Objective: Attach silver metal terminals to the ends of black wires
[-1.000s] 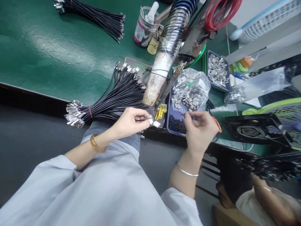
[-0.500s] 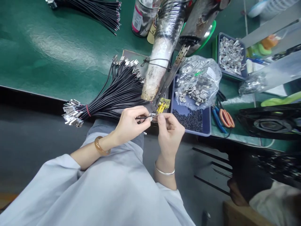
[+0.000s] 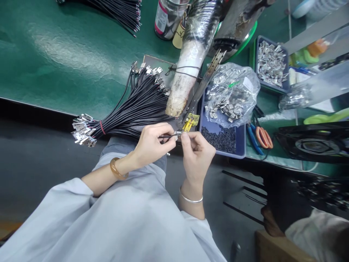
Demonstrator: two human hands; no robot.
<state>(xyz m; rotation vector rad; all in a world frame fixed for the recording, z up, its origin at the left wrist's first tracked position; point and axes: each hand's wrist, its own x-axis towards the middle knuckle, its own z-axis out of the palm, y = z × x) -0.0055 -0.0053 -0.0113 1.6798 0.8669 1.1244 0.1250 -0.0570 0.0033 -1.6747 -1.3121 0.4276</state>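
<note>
Far left, second cable bundle [image 3: 114,12] lies on the green bench [image 3: 65,80], cut off by the top of view. Nearer, main cable bundle [image 3: 133,105]: metal ends [image 3: 85,131] on the left, red band [image 3: 102,127], then fanning out to the right, some ends under the white duct [image 3: 182,83], so can't count them.

Left hand [image 3: 156,143]: thumb and forefinger pinching one black cable [image 3: 169,137] close to its metal connector [image 3: 178,133], which sits between the two hands at the near bench edge. Cable's other end is lost behind the hand.

Right hand [image 3: 198,154]: thumb and forefinger pressed together on the connector's right end, other fingers curled. Change: a second ago it was over the tray, well apart from the left; now the fingertips almost meet, so both hands are on one piece. Next to no movement in the last half second; looks like fine work to me. Can't tell if there's a small part in that pinch, fingertips cover it.

Yellow piece [image 3: 188,123] just beyond the fingertips, shape unclear. Right of that, blue tray [image 3: 241,145]: loose black bits [image 3: 220,140], too small to identify, and clear bag [image 3: 237,87] of metal parts. Far right, co-worker [image 3: 283,222] mostly dark and cut off.
</note>
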